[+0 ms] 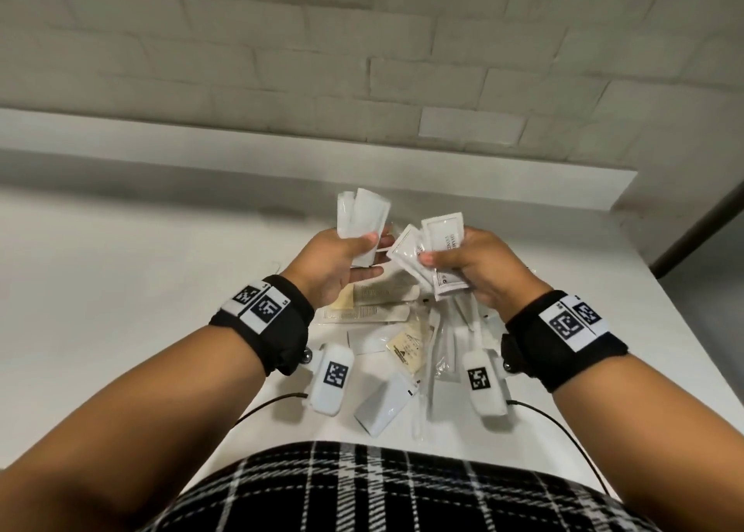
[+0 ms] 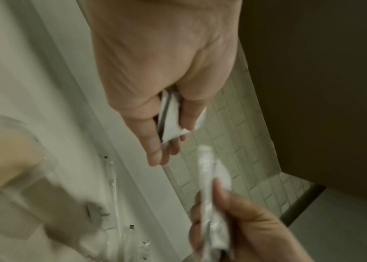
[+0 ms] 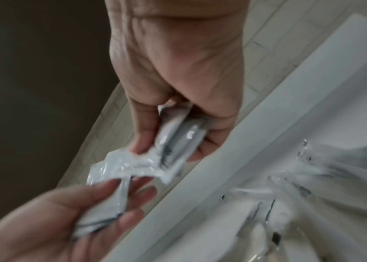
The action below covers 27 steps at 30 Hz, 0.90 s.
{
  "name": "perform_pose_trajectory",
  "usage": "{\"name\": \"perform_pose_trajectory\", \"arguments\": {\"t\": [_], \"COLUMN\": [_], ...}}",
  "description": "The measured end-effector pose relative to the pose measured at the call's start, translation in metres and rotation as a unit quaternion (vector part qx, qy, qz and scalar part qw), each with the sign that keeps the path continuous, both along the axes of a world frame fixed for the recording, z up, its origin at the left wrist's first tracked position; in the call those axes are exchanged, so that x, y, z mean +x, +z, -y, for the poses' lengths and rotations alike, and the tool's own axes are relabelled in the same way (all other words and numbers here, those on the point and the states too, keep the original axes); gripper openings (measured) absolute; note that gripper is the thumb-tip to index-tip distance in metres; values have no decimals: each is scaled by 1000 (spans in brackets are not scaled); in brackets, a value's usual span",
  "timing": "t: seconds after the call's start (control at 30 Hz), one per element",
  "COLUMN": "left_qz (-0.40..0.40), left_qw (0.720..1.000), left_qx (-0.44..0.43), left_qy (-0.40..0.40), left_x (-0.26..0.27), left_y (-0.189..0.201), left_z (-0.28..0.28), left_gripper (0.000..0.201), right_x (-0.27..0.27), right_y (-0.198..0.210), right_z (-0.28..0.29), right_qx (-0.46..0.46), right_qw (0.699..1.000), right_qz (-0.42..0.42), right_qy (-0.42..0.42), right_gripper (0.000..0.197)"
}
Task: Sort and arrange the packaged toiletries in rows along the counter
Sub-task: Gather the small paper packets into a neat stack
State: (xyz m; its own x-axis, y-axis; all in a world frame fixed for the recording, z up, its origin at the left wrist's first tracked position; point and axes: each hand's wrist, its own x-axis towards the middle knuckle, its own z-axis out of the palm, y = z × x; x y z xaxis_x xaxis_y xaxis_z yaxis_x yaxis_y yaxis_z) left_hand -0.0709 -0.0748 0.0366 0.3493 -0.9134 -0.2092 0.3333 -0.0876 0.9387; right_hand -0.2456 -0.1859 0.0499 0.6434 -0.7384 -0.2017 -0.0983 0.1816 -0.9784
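Note:
Both hands are raised above a pile of packaged toiletries [image 1: 406,330] on the white counter [image 1: 120,269]. My left hand [image 1: 346,257] pinches a couple of white sachets [image 1: 362,217] between thumb and fingers; they show edge-on as white sachets [image 2: 171,118] in the left wrist view. My right hand [image 1: 467,265] grips a fan of white printed sachets [image 1: 435,249], seen as crumpled white sachets [image 3: 178,140] in the right wrist view. The hands are close together, the sachets nearly touching. The pile holds packaged combs [image 1: 370,302], a tan packet [image 1: 406,348] and a small white box [image 1: 384,404].
A white ledge [image 1: 282,157] runs along the back of the counter under a pale brick wall [image 1: 362,48]. The counter's right edge [image 1: 664,302] slopes off beside a dark pole. Black cables trail near the front edge. Bare counter lies to the left.

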Motion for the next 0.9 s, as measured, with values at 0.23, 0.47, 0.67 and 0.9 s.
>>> {"name": "perform_pose_trajectory", "arguments": {"t": [0.23,0.47,0.67,0.9], "left_qz": [72,-57,-32,-7], "left_qw": [990,996,995,989], "left_qx": [40,66,-8,-20], "left_qy": [-117,-18,91,149], "left_x": [-16,0,1,9], "left_y": [1,4,5,-1], "left_z": [-1,0,5,2], "left_gripper": [21,31,18,22], "right_x": [10,-4,-12,-27], "right_y": [13,22,-3,-3], "right_z": [-16,-3,-11,-1], "right_qx": [21,-615,-635,-319], "right_qw": [997,785,755,938], "right_qz": [73,-48,-135,-136], "right_qy": [27,57,91,-13], "right_gripper": [34,14,25,12]}}
